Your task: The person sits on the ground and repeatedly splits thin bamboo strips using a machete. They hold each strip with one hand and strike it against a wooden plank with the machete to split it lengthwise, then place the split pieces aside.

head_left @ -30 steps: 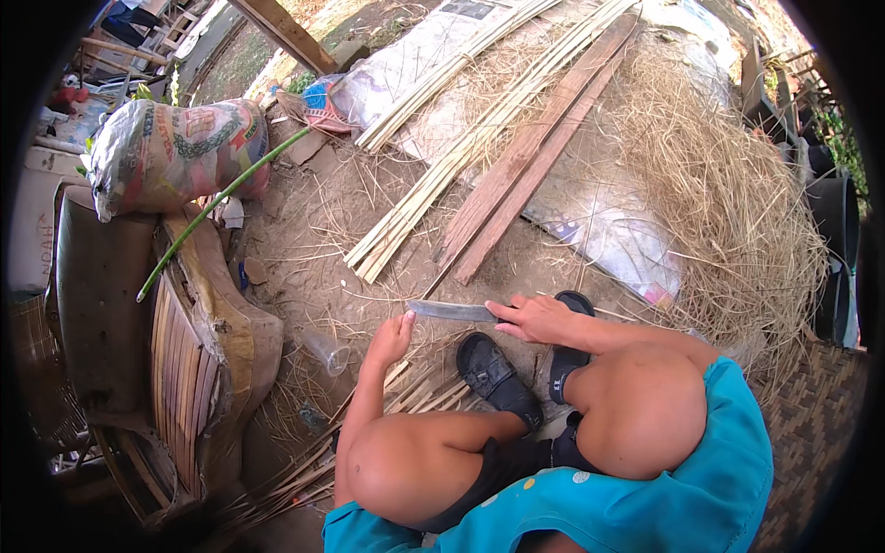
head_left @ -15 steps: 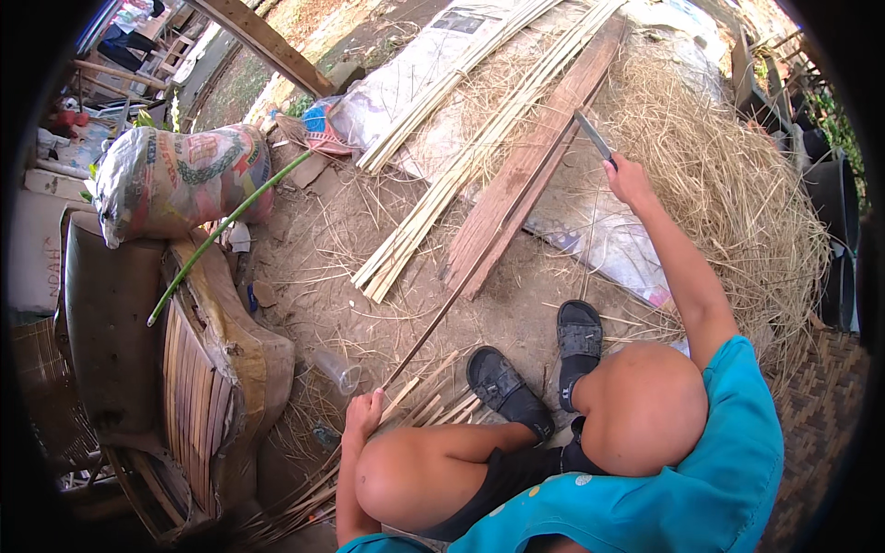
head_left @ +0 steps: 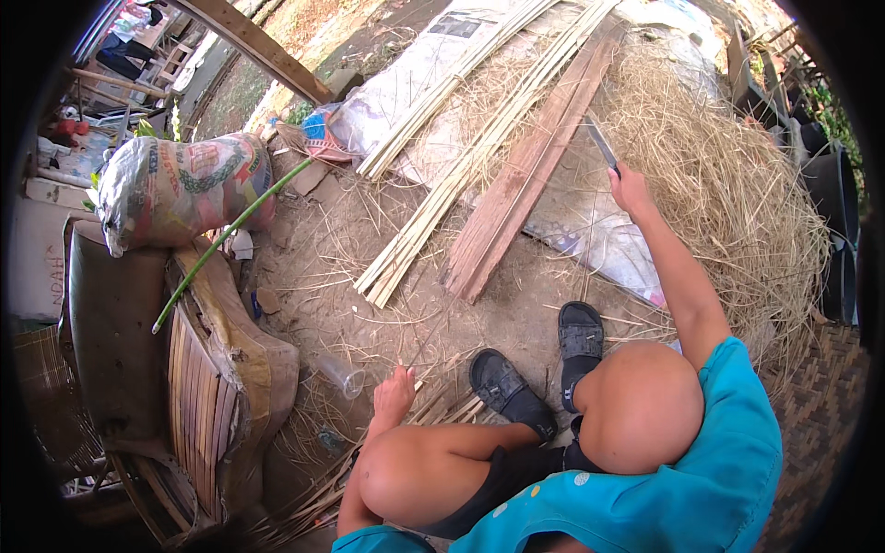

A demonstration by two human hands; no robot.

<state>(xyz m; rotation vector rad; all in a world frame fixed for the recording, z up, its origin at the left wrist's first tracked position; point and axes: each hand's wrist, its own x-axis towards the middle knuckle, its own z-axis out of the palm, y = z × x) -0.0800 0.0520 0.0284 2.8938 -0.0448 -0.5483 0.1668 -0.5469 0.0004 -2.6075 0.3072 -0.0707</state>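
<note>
Right hand (head_left: pixel 631 191), far right, grips knife (head_left: pixel 603 146); handle mostly hidden. Left hand (head_left: pixel 395 394), near left, closes on thin strip (head_left: pixel 421 349); blurred, far end untraceable. Straw-littered ground (head_left: pixel 498 323) gives room between hands, bordered by brown planks (head_left: pixel 489 230).

A battered slatted seat (head_left: pixel 198 405) with a dark padded panel stands on a bare dirt floor (head_left: pixel 309 249) littered with straw. Just left of the seat is a pale wall panel (head_left: pixel 35 249); beyond it a wooden post (head_left: pixel 263 55) leans across brightly daylit ground (head_left: pixel 323 32). A woven mat (head_left: pixel 811 433) lies well to its right.
</note>
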